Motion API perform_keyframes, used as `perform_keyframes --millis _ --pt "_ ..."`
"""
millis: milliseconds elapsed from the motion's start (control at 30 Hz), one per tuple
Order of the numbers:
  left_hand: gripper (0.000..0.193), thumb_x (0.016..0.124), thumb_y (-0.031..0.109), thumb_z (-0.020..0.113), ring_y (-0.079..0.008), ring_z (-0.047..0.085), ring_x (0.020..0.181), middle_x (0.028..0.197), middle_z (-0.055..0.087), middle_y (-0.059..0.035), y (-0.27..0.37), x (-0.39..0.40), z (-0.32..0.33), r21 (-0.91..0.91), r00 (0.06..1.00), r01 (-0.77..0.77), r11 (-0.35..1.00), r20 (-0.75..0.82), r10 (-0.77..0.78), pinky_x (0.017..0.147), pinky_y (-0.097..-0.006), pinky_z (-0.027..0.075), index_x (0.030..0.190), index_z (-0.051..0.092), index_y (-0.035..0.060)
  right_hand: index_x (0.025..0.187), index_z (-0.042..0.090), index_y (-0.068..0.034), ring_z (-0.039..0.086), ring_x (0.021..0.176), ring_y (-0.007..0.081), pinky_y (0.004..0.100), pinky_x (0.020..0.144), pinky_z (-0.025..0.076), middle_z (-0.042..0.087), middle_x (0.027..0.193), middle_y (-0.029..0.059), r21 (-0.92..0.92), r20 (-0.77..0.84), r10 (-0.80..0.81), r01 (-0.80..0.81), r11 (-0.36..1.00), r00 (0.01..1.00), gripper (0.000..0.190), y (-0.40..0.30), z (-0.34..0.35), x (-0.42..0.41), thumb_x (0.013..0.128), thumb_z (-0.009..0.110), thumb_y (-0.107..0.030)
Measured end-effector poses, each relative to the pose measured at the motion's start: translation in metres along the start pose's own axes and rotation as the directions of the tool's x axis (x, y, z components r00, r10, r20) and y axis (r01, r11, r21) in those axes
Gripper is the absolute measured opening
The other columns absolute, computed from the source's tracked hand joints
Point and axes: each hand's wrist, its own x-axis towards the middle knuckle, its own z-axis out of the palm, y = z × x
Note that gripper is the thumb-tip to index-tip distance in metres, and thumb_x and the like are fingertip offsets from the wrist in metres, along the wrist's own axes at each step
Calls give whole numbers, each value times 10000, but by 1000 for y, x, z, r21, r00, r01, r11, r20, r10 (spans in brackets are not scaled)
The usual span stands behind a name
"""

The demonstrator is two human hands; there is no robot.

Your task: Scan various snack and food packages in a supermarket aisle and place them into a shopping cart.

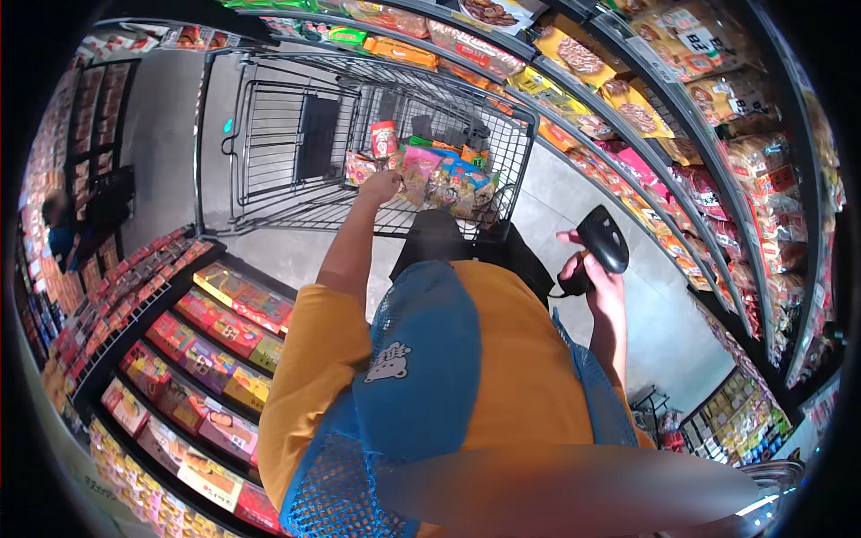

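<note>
My left hand [382, 187] reaches into a metal wire shopping cart [269, 202]. Its curled fingers are at the left edge of a pink snack bag [420, 167]; whether they grip it cannot be made out. Beside the hand lie a small colourful packet [360, 168] and a red-lidded jar [384, 139]. Blue-topped clear snack bags [457, 178] fill the cart's near right part, with green and orange packets [476, 157] behind them. Out to the right, my right hand [602, 286] holds a black handheld barcode scanner [603, 239] by its handle, clear of the cart.
Shelves of bagged snacks [713, 191] curve along the right and far side, close to the cart. A tiered display of boxed goods [208, 363] stands at left. Grey tiled floor [565, 175] shows between. Another person [60, 228] is at the far left beside a dark cart or basket [111, 195].
</note>
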Motion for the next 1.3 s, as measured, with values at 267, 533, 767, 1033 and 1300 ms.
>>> perform_keyframes --millis 267,533,767,1033,1300 --pt "386 832 344 625 -383 688 979 1009 686 -225 -23 97 65 -274 997 -42 961 54 59 858 -496 542 1086 679 58 1302 590 7 649 821 132 303 751 522 681 1238 113 7 -248 177 -181 983 952 396 19 70 -35 982 621 -224" --pt "461 861 373 695 -453 664 1035 1067 686 -276 -32 96 102 -204 992 128 971 19 -127 860 -518 537 1134 602 14 1233 632 11 621 808 102 292 780 526 703 1165 70 122 -289 222 -194 973 931 283 20 108 -53 984 633 -123" --pt "389 903 241 663 -369 702 911 969 701 -240 -62 79 51 -481 974 -197 855 -195 115 789 -464 557 1192 581 -5 1087 672 -10 641 770 99 277 760 527 707 1134 80 91 -241 67 -46 995 968 169 11 102 -55 995 623 -143" --pt "484 955 129 533 -228 581 1242 1354 603 -97 74 -17 -85 -981 881 -5 -193 -96 464 1047 -370 466 1427 480 35 1263 571 19 659 726 130 280 698 542 692 1090 112 173 -251 4 40 984 968 312 -16 91 -45 1019 581 -174" --pt "480 984 446 523 -183 561 741 914 569 -61 230 -92 -189 -769 742 367 -523 -97 663 774 -404 493 1292 590 84 1320 497 63 649 666 191 323 667 550 616 742 87 111 -34 -40 44 993 999 466 -53 131 -22 1017 579 -282"
